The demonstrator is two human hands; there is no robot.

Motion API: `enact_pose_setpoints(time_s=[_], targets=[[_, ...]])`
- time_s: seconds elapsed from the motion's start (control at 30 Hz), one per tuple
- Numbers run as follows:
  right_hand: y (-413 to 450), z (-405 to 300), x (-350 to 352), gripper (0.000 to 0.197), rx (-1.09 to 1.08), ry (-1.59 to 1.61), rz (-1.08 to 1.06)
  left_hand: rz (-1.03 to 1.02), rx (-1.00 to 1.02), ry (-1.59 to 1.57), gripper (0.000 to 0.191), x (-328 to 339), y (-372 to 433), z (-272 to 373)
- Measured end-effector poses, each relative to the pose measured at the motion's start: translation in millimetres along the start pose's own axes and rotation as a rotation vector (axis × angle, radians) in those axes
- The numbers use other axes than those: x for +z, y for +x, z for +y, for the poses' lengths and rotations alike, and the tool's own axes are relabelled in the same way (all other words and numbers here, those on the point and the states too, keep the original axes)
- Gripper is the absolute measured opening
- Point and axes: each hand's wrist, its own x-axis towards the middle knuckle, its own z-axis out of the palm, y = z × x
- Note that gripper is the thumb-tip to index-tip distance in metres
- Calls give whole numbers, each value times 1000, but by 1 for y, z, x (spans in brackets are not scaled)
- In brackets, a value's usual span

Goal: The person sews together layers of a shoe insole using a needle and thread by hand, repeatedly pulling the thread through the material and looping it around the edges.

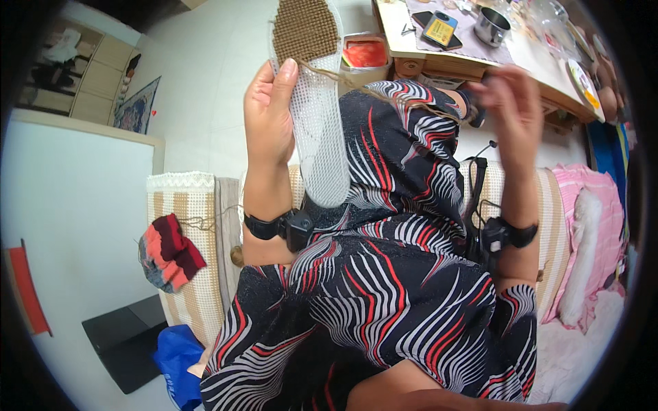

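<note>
My left hand grips the left edge of a shoe-shaped insole of white plastic mesh, its thumb on the front face. Brown yarn stitching covers the insole's upper end, which the picture's top edge cuts off. The lower part is bare mesh. From beside my left thumb, a loose brown yarn strand runs rightward over my lap toward my right hand. That hand is raised and blurred, with its fingers bent. Whether it pinches the yarn or a needle cannot be made out.
A table at the upper right bears phones and a metal cup. Below its left edge, a tub holds cut watermelon. A knitted piece lies on the sofa's left arm. A pink striped cloth lies at right.
</note>
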Motion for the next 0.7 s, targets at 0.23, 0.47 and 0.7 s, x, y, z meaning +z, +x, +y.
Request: enact_pose_setpoints(time_s=[0.23, 0.47, 0.7], targets=[[10, 11, 98, 26, -290, -179, -283, -328, -486, -819, 21, 6, -5, -38], [12, 18, 103, 19, -389, -227, -238, -383, -603, -1064, 18, 17, -2, -46], [5, 13, 75, 24, 6, -20, -271, -472, -557, -1303, 14, 6, 6, -55]])
